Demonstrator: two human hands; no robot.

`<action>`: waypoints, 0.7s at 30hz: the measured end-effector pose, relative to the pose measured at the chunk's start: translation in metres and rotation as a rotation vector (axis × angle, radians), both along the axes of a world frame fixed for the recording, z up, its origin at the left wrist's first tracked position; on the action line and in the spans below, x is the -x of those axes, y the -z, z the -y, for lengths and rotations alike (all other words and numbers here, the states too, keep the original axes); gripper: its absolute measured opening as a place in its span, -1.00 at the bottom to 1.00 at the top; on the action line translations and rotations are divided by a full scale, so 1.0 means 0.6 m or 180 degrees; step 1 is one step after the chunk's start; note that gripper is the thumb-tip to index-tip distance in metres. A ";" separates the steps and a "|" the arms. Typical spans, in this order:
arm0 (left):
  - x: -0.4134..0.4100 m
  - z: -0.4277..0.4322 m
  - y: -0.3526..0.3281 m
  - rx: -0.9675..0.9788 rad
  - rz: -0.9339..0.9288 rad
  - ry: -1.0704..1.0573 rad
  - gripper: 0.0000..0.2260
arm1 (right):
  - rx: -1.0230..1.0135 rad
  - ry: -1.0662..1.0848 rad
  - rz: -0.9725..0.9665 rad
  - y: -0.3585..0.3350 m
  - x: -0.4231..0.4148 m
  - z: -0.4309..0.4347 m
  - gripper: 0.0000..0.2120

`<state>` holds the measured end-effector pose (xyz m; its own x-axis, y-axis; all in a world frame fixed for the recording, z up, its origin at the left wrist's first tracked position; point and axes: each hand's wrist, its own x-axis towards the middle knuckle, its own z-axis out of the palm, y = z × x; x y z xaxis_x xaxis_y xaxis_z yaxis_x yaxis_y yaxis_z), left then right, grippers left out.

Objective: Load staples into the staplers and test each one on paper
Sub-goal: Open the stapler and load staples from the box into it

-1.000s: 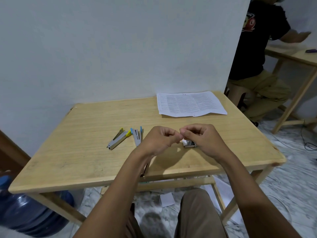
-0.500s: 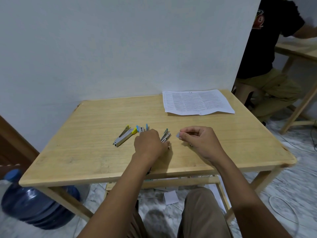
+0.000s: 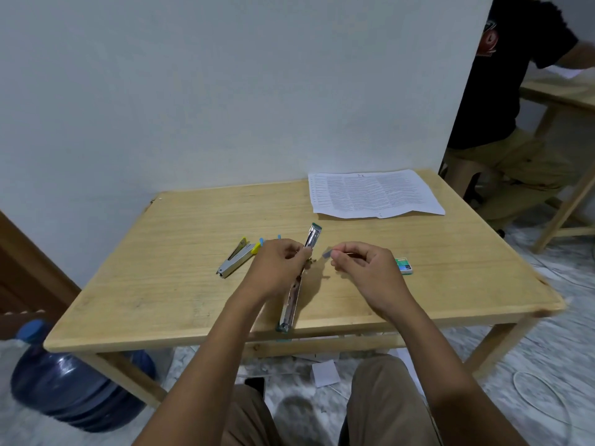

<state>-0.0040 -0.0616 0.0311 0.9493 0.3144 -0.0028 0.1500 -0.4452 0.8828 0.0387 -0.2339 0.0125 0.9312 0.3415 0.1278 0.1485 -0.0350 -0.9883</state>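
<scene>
Yellow stapler point(image 3: 236, 258) lies well in from counter's point(image 3: 180, 252) left edge. Blue stapler point(image 3: 261, 242) is mostly hidden behind left hand point(image 3: 277, 268), which grips green stapler point(image 3: 291, 304), swung open, near end at counter's near edge. Right hand point(image 3: 363, 268) pinches staple strip point(image 3: 327, 253); staple box point(image 3: 404, 265) is part-hidden behind it. Paper point(image 3: 373, 194) lies at far right corner.

Pale wall point(image 3: 225, 91), wooden table point(image 3: 193, 220), marbled floor point(image 3: 573, 317), blue water jug point(image 3: 64, 381) below left, second table point(image 3: 563, 91) far right
</scene>
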 end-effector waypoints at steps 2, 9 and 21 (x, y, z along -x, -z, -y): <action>0.012 -0.002 -0.007 0.0821 0.0083 0.0102 -0.79 | -0.0004 -0.0012 0.0098 -0.005 0.002 -0.008 -0.93; 0.025 0.001 0.004 0.1743 -0.0095 0.0385 -0.60 | 0.0089 0.0030 0.0302 -0.014 0.005 -0.030 -0.90; 0.025 0.008 0.015 0.2279 -0.0220 0.0567 -0.78 | 0.0575 -0.0073 0.0467 -0.017 0.000 -0.015 -0.92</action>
